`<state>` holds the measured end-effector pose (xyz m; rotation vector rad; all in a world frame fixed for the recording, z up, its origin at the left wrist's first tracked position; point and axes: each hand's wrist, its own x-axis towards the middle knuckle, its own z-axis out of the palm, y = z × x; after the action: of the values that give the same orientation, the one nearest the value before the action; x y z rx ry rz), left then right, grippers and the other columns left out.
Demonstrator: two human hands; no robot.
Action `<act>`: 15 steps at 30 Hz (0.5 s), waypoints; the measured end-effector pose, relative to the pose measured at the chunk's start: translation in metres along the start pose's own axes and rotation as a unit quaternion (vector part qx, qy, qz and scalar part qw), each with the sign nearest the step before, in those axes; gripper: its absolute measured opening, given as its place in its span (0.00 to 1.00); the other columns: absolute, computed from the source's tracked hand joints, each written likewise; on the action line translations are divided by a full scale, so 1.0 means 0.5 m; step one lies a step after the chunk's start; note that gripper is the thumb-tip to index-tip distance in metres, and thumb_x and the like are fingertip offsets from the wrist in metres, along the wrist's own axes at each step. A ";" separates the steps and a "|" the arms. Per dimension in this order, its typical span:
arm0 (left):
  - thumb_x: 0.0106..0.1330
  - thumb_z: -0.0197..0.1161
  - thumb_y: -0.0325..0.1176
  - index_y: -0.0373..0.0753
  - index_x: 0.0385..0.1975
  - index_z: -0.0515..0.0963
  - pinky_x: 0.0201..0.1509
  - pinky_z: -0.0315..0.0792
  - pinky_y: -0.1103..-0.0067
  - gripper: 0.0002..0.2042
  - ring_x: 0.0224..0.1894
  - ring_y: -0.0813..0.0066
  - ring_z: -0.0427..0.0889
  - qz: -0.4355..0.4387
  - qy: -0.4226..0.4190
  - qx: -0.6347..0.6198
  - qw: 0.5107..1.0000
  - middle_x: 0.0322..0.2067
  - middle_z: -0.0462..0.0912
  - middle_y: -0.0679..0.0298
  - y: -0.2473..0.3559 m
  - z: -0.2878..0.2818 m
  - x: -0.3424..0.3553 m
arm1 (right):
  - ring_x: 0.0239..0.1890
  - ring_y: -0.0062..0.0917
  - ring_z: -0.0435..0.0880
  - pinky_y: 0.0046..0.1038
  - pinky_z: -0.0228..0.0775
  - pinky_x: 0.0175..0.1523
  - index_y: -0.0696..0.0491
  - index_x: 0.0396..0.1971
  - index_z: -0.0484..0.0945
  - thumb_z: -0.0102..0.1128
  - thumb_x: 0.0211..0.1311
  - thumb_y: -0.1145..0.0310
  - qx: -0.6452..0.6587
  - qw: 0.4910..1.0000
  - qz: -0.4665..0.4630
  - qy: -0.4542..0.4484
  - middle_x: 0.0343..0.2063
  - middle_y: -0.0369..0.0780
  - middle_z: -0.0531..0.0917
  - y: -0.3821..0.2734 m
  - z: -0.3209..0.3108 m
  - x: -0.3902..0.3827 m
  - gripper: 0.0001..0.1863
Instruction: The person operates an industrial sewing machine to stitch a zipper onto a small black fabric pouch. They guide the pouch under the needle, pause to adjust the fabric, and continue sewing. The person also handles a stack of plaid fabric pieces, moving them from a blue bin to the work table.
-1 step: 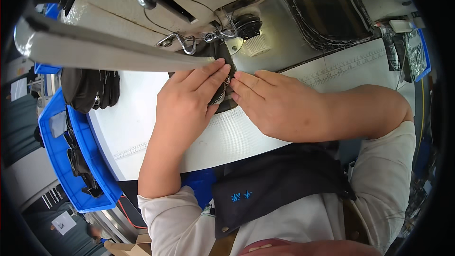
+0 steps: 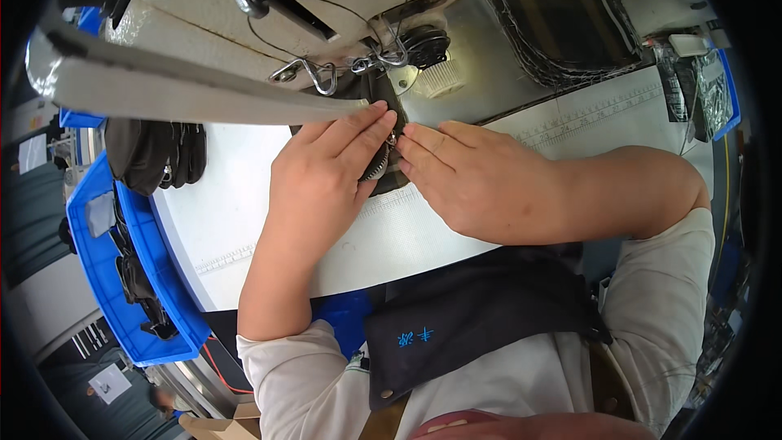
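A dark fabric piece with a metal zipper (image 2: 376, 165) lies beneath the head of a sewing machine (image 2: 183, 28). My left hand (image 2: 318, 167) is on its left side, the long fingers reaching forward along the zipper and the thumb bent in beside the teeth. From the right, my right hand (image 2: 476, 179) has its fingers pressed together at the piece's edge, close to the zipper's end. The fingertips of both hands nearly meet there. The machine's needle area and the far part of the piece are hidden by machine parts and fingers.
Several dark zippered pouches (image 2: 155, 153) sit at the left table edge, above a blue bin (image 2: 191, 334) holding dark pieces. A striped dark panel (image 2: 570, 24) lies at the back right. Another blue bin (image 2: 733, 106) stands far right. Ruler markings (image 2: 603, 110) run across the white tabletop.
My left hand has shifted very slightly to the right, along with the fabric piece. My right hand looks unmoved.
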<state>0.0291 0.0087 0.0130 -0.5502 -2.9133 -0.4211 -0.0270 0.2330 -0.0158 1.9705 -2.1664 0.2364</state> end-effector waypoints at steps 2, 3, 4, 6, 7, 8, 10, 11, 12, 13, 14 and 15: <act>0.42 0.72 0.19 0.40 0.50 0.86 0.53 0.81 0.72 0.28 0.52 0.62 0.85 0.006 0.007 -0.001 1.000 0.52 0.87 0.65 0.002 0.001 0.001 | 0.58 0.41 0.82 0.36 0.74 0.62 0.66 0.48 0.84 0.61 0.63 0.70 -0.007 1.000 -0.006 -0.008 0.50 0.52 0.85 0.001 -0.004 0.002 0.18; 0.42 0.72 0.18 0.40 0.50 0.86 0.54 0.81 0.72 0.28 0.52 0.62 0.85 0.008 0.012 -0.001 1.000 0.52 0.87 0.64 0.003 0.002 0.001 | 0.58 0.41 0.82 0.36 0.74 0.62 0.66 0.48 0.84 0.61 0.63 0.69 -0.010 1.000 -0.010 -0.012 0.50 0.52 0.85 0.002 -0.004 0.003 0.18; 0.42 0.72 0.19 0.40 0.50 0.86 0.54 0.81 0.73 0.28 0.52 0.63 0.85 0.004 0.002 -0.003 1.000 0.52 0.87 0.65 0.005 0.000 0.001 | 0.59 0.41 0.82 0.36 0.74 0.62 0.66 0.49 0.84 0.61 0.63 0.70 0.000 1.000 -0.009 -0.014 0.51 0.52 0.85 0.002 -0.004 0.003 0.18; 0.42 0.72 0.19 0.40 0.51 0.86 0.54 0.82 0.73 0.29 0.53 0.64 0.85 -0.005 -0.013 -0.002 1.000 0.53 0.87 0.65 0.010 -0.006 0.004 | 0.59 0.41 0.82 0.36 0.74 0.62 0.65 0.49 0.84 0.61 0.62 0.70 0.016 1.000 -0.010 -0.016 0.51 0.52 0.85 0.008 -0.003 0.001 0.19; 0.42 0.73 0.19 0.40 0.51 0.85 0.54 0.82 0.73 0.29 0.53 0.64 0.85 -0.003 -0.008 0.001 1.000 0.53 0.87 0.65 0.012 -0.007 0.004 | 0.60 0.41 0.81 0.36 0.74 0.62 0.65 0.49 0.84 0.60 0.62 0.70 0.019 1.000 -0.012 -0.020 0.51 0.52 0.85 0.012 -0.008 0.001 0.19; 0.41 0.73 0.20 0.40 0.51 0.85 0.55 0.82 0.73 0.29 0.53 0.65 0.85 -0.001 -0.004 0.002 1.000 0.53 0.87 0.65 0.013 -0.004 0.004 | 0.60 0.41 0.81 0.36 0.74 0.62 0.65 0.49 0.84 0.60 0.62 0.70 0.022 0.999 -0.014 -0.026 0.52 0.52 0.85 0.015 -0.014 0.000 0.19; 0.42 0.73 0.21 0.40 0.52 0.85 0.55 0.82 0.74 0.29 0.54 0.65 0.85 0.003 -0.001 0.009 1.000 0.53 0.87 0.65 0.016 -0.004 0.002 | 0.60 0.40 0.81 0.36 0.74 0.62 0.65 0.50 0.84 0.60 0.62 0.70 0.031 0.999 -0.016 -0.028 0.52 0.52 0.84 0.019 -0.018 0.000 0.19; 0.42 0.73 0.21 0.40 0.52 0.85 0.56 0.82 0.74 0.29 0.54 0.65 0.85 -0.002 0.001 0.004 1.000 0.53 0.87 0.65 0.017 -0.004 0.001 | 0.61 0.40 0.80 0.36 0.74 0.62 0.65 0.50 0.83 0.60 0.61 0.70 0.035 0.999 -0.015 -0.026 0.53 0.52 0.84 0.021 -0.018 -0.001 0.20; 0.43 0.73 0.21 0.40 0.52 0.85 0.56 0.81 0.74 0.29 0.55 0.65 0.85 -0.007 0.002 -0.001 1.000 0.53 0.87 0.65 0.018 -0.004 0.000 | 0.61 0.40 0.80 0.36 0.74 0.62 0.65 0.50 0.83 0.60 0.61 0.70 0.040 0.999 -0.014 -0.024 0.53 0.52 0.84 0.022 -0.019 0.000 0.20; 0.43 0.73 0.21 0.40 0.52 0.85 0.56 0.81 0.74 0.29 0.55 0.65 0.85 -0.011 0.003 -0.006 1.000 0.53 0.87 0.65 0.018 -0.005 -0.001 | 0.60 0.40 0.81 0.36 0.74 0.62 0.65 0.50 0.83 0.60 0.61 0.71 0.043 0.999 -0.016 -0.027 0.53 0.52 0.84 0.023 -0.022 0.002 0.19; 0.44 0.73 0.21 0.40 0.52 0.85 0.56 0.81 0.73 0.28 0.55 0.65 0.85 -0.014 0.002 -0.014 1.000 0.53 0.87 0.65 0.016 -0.006 -0.002 | 0.60 0.40 0.81 0.36 0.74 0.61 0.65 0.50 0.83 0.60 0.61 0.71 0.046 0.998 -0.019 -0.029 0.52 0.52 0.84 0.025 -0.024 0.004 0.19; 0.44 0.73 0.21 0.40 0.52 0.85 0.57 0.81 0.73 0.28 0.55 0.65 0.85 -0.016 0.002 -0.023 1.000 0.53 0.87 0.65 0.014 -0.007 -0.002 | 0.59 0.40 0.81 0.37 0.74 0.61 0.65 0.50 0.83 0.60 0.61 0.71 0.050 0.998 -0.021 -0.031 0.52 0.52 0.84 0.028 -0.026 0.006 0.19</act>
<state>0.0330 0.0138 0.0176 -0.5097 -2.9187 -0.4923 -0.0405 0.2346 -0.0022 2.1027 -2.1881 0.2849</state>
